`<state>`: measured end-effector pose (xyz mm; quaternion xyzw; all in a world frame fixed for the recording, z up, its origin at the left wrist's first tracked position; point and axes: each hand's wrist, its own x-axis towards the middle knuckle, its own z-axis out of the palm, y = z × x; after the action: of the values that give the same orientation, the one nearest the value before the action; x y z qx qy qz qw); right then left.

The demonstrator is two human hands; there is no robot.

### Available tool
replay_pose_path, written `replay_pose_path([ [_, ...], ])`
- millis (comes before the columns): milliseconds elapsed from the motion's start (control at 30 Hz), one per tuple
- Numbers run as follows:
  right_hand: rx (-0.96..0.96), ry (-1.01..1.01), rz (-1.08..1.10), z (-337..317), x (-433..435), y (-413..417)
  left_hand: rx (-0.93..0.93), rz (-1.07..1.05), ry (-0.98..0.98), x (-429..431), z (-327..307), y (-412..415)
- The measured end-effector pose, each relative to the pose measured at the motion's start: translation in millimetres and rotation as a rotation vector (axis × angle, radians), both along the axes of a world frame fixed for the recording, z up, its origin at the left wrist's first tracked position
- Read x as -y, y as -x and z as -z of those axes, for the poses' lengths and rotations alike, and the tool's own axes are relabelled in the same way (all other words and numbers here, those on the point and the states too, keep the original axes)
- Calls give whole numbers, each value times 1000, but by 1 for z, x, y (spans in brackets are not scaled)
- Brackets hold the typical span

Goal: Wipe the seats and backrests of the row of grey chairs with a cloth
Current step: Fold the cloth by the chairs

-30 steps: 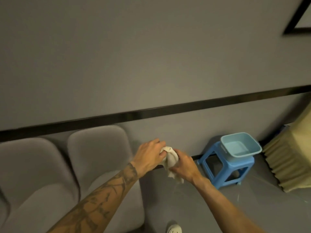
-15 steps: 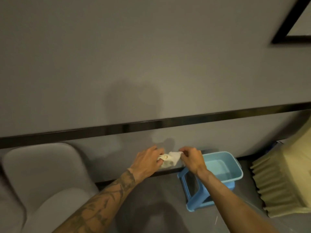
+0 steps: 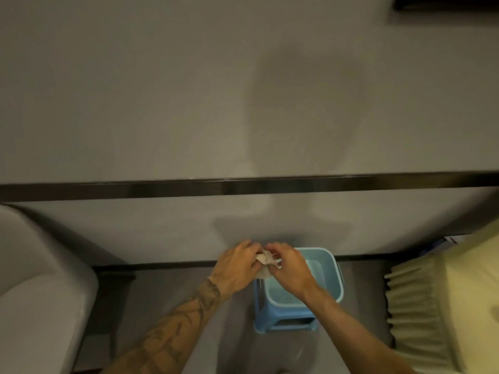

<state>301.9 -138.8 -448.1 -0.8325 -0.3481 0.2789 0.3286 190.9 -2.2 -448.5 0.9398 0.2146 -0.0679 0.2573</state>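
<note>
Pale cloth (image 3: 263, 264) bunched, gripped between left hand (image 3: 237, 268) and right hand (image 3: 289, 268); basin (image 3: 328, 265) directly beneath; chair (image 3: 40, 287) at 9 o'clock.

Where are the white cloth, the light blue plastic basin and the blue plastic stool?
White cloth (image 3: 266, 261), head view, bunched middle.
Light blue plastic basin (image 3: 330, 261), head view, far right rim.
Blue plastic stool (image 3: 283, 323), head view, front rail.

My two hands hide most of the cloth (image 3: 264, 261) from me; the grey chair (image 3: 40, 292) runs off the left edge, and the basin's (image 3: 328, 268) near side sits behind my right wrist.
</note>
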Motion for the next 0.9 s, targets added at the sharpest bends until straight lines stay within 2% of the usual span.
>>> replay_pose_path([
  [167, 41, 112, 63, 53, 25, -43, -90, 24, 35, 12, 44, -29],
  [333, 73, 263, 86, 122, 24, -80, -125, -24, -13, -3, 110, -31],
  [467, 100, 284, 117, 192, 10, -100, -167, -80, -31, -17, 181, -24],
  [667, 127, 256, 135, 307, -7, -103, -258, -47, -47, -28, 285, -22],
  [733, 120, 285, 95, 342, -3, -96, -261, -63, -28, -25, 310, -24],
  [800, 80, 399, -22, 369, 6, -85, -262, -66, -23, -19, 328, -23],
  [900, -19, 491, -78, 384, 22, -75, -297, -44, -8, -9, 336, -17],
])
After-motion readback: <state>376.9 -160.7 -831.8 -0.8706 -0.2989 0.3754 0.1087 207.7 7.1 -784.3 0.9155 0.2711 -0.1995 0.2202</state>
